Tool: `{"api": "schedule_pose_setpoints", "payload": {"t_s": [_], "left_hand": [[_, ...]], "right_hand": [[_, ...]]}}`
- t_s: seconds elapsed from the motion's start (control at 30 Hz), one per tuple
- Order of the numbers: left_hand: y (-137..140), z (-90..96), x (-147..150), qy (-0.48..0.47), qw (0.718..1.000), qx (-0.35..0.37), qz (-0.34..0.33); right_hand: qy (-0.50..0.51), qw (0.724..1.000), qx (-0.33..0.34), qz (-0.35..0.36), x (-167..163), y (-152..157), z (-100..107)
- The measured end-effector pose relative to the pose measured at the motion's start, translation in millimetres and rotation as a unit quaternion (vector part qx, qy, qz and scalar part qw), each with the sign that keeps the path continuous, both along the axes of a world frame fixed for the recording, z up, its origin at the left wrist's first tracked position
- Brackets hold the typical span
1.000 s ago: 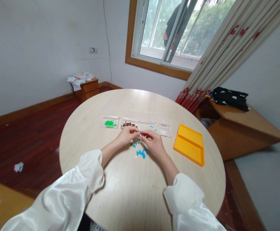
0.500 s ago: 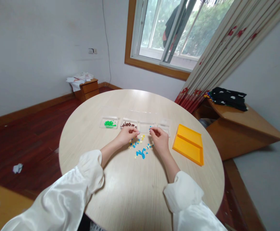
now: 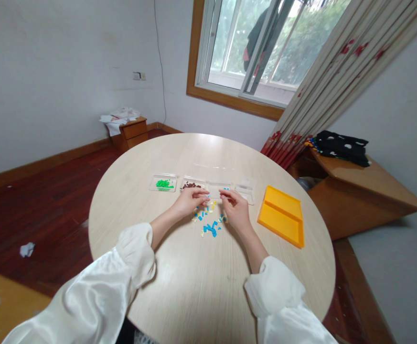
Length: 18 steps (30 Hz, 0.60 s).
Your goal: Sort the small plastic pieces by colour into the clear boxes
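My left hand point(image 3: 191, 200) hovers above the small pieces, in front of the box of brown pieces. Its thumb and fingertips are close together; what lies between them is too small to name. My right hand point(image 3: 236, 208) is just in front of the third clear box point(image 3: 214, 191), thumb and index finger slightly apart, with nothing visible between them. A few tiny blue pieces point(image 3: 226, 189) show at that box's right side. Below and between my hands lie a cluster of blue building pieces point(image 3: 211, 229) and scattered yellow and cream pieces point(image 3: 214, 204).
Green pieces point(image 3: 164, 184) fill part of the leftmost clear box; brown pieces point(image 3: 192, 185) lie in the one beside it. A fourth clear box point(image 3: 246, 193) stands behind my right hand. The yellow two-part tray point(image 3: 282, 215) rests at the right of the round table point(image 3: 194, 296).
My right fingers have parted and shifted slightly left; the blue bit at their tips is gone from them. Blue now shows in the third box. My left fingers have loosened a little.
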<state>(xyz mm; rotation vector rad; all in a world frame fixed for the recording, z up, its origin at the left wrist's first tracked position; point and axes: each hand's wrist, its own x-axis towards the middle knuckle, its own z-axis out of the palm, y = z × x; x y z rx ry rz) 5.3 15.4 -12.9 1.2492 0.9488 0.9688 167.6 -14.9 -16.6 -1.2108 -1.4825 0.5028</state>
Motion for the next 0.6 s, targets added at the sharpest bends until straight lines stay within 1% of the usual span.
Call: {"api": "schedule_pose_setpoints", "payload": {"t_s": [0.07, 0.17, 0.27, 0.4, 0.47, 0.53, 0.6], "left_hand": [[0, -1.2, 1, -0.022, 1.0, -0.009, -0.013], [-1, -2.6, 1, -0.04, 0.999, 0.0, -0.032], [-1, -3.1, 1, -0.052, 0.997, -0.004, -0.051], [-3, -2.4, 1, -0.048, 0.996, -0.004, -0.069], [-3, -1.0, 1, -0.04, 0.997, -0.001, -0.066], [-3, 1.0, 0, -0.034, 0.998, 0.003, -0.047], [-1, 3.5, -1, -0.028, 0.999, 0.014, -0.008]], "right_hand": [[-0.044, 0.998, 0.014, 0.042, -6, -4, 4], [-0.097, 0.99, 0.029, 0.095, -11, -8, 7], [-0.131, 0.984, 0.038, 0.112, -13, -9, 5], [-0.151, 0.982, 0.045, 0.1, -12, -8, 3], [-0.151, 0.984, 0.037, 0.085, -11, -8, 4], [-0.142, 0.988, 0.025, 0.063, -10, -8, 4], [-0.122, 0.992, 0.014, 0.03, -9, -7, 4]]}}
